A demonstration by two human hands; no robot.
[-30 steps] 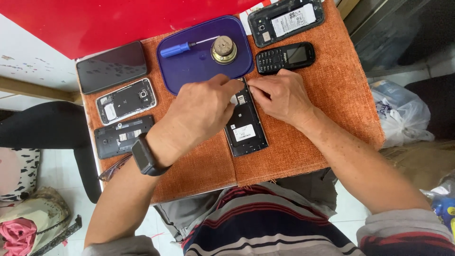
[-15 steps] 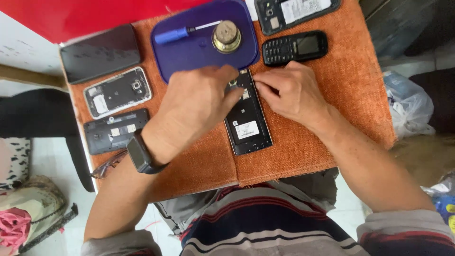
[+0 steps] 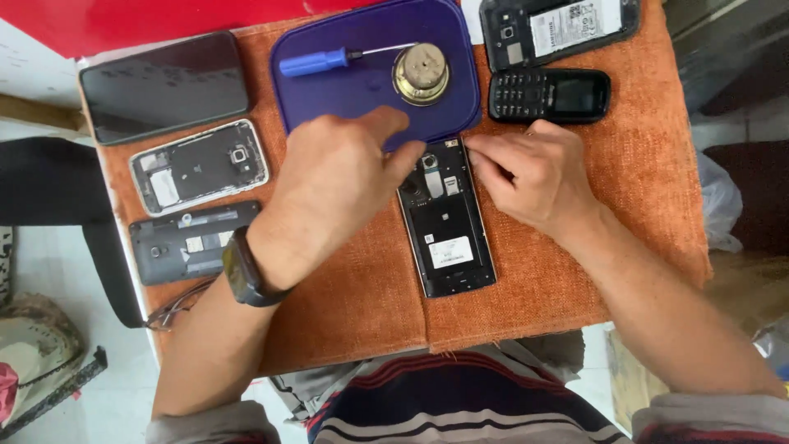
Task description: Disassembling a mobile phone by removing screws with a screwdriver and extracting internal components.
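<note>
Lying near the middle of the table (image 3: 649, 189), an opened phone (image 3: 448, 226) shows its bare back. Both hands meet at its top end: the left hand (image 3: 341, 181) presses fingers there, the right hand (image 3: 534, 173) has fingers curled, pinching its upper edge. Behind sits a purple tray (image 3: 370, 90) holding 1 blue screwdriver (image 3: 316, 62).

Head cam, straight down over the table

Just one view, worn on the head, looking nearly straight down and pretty close on the orange-covered table (image 3: 575, 279); the wearer's striped shirt (image 3: 460, 403) fills the bottom edge, floor shows at both sides.
</note>
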